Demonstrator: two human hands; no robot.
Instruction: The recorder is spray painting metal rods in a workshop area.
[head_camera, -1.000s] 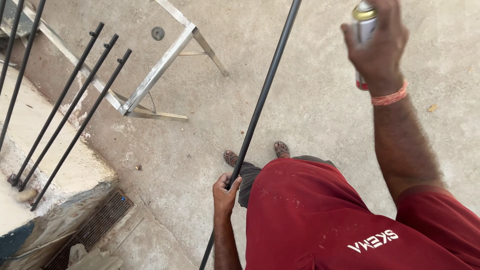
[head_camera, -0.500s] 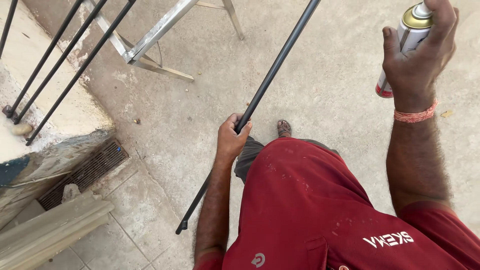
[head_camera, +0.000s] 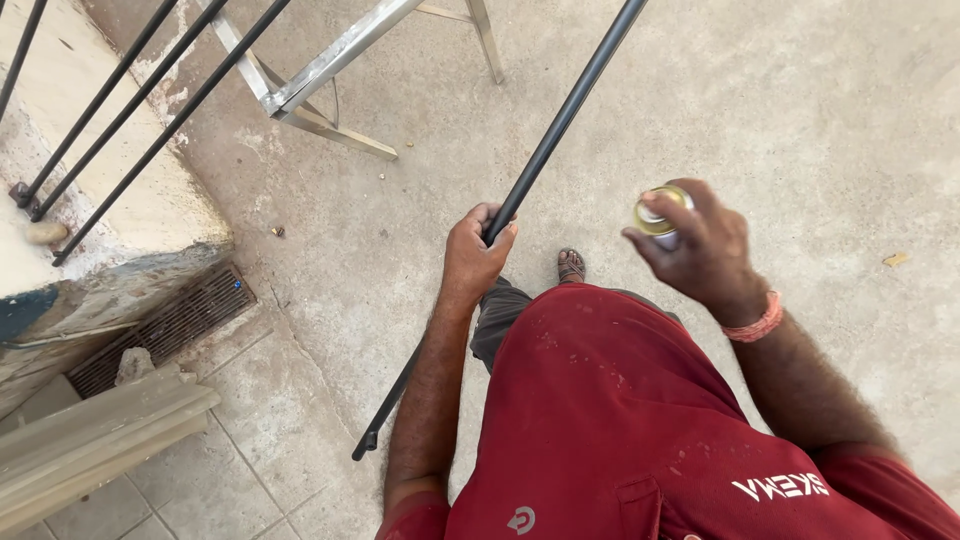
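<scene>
Matt black metal rod (head_camera: 560, 125), rough concrete floor (head_camera: 780, 110)

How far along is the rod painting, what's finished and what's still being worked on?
Looks done: three black rods lean against the ledge at left. In hand: the left hand grips another black rod held at a slant, and the right hand holds a spray can beside it. Whether this rod's coat has bare patches left cannot be told.

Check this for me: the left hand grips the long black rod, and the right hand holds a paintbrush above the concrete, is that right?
Not quite. In the head view the right hand holds a spray can with a gold top, not a paintbrush. The rest stands: the left hand grips the long black rod above the concrete floor.
</scene>
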